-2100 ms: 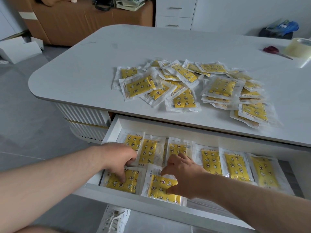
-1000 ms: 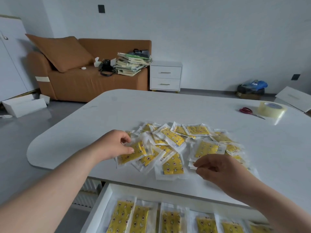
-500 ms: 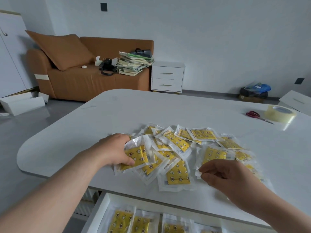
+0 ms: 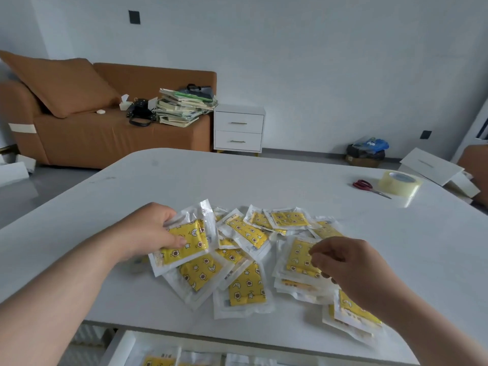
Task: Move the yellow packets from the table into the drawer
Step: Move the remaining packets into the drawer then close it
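My left hand point(image 4: 145, 233) pinches one yellow packet point(image 4: 188, 247), and I can't tell if my bent right hand point(image 4: 351, 268) holds any.

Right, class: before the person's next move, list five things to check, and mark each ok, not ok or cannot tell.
1. Left hand grips a yellow packet: ok.
2. Right hand holds a packet from the stack: cannot tell; its fingers curl just over it.
3. Drawer is open: ok.
4. Free space in the drawer: cannot tell, mostly out of frame.
5. Scissors and tape roll out of the way: ok.
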The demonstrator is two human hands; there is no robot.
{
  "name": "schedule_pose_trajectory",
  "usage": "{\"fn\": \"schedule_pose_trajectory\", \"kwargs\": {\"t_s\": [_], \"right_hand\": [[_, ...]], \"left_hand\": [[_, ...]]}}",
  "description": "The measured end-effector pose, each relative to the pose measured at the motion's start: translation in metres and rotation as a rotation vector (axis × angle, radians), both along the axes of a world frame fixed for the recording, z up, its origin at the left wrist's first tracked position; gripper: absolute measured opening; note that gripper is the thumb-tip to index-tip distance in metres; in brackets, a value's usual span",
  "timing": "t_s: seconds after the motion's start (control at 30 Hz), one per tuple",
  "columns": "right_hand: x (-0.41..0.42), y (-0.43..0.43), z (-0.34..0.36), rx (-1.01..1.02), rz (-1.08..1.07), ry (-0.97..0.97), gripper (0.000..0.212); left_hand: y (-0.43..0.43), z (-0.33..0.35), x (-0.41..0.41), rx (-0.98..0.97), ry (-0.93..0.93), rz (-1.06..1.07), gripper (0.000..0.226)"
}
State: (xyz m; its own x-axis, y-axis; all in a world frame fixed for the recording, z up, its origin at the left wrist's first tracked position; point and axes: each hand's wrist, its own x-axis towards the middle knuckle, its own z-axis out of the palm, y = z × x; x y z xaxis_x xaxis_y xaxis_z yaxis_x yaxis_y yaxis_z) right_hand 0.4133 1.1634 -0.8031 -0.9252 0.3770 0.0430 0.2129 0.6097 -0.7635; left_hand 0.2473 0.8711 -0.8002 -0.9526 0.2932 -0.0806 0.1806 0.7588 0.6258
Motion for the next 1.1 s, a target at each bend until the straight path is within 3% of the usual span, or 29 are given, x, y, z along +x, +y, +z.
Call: {"fn": "schedule_pose_trajectory", "kwargs": {"t_s": [0.1,0.2,0.27,0.4,0.53,0.77,0.93,1.1], "right_hand": [[-0.001,0.011,-0.002,0.038,-0.055,-0.008,0.019],[-0.004,0.019,-0.006,0.077,-0.067,-0.035,0.016],[-0.008,0.02,-0.012,0.14,-0.042,-0.091,0.025],[-0.02,0.011,-0.021,0.45,-0.065,-0.252,0.037],[-0.026,0.005,-0.022,0.538,-0.182,-0.331,0.062],[-0.027,0.005,-0.019,0.301,-0.21,-0.313,0.046],[-0.03,0.005,-0.019,0.342,-0.175,-0.368,0.027],[-0.035,-0.006,-0.026,0.454,-0.185,-0.384,0.056]], "left_hand": [[0.026,0.006,-0.011,0.008,-0.019,-0.063,0.041],[0.058,0.011,-0.017,0.031,-0.01,-0.1,0.037],[0.076,0.012,-0.02,0.055,-0.008,-0.098,0.033],[0.105,0.009,-0.023,0.062,0.014,-0.079,0.028],[0.117,0.006,-0.026,0.06,0.033,-0.031,0.037],[0.118,0.007,-0.027,0.184,-0.003,0.004,0.019],[0.115,0.008,-0.023,0.3,-0.026,0.052,0.015],[0.102,0.006,-0.023,0.401,-0.037,0.138,0.041]]}}
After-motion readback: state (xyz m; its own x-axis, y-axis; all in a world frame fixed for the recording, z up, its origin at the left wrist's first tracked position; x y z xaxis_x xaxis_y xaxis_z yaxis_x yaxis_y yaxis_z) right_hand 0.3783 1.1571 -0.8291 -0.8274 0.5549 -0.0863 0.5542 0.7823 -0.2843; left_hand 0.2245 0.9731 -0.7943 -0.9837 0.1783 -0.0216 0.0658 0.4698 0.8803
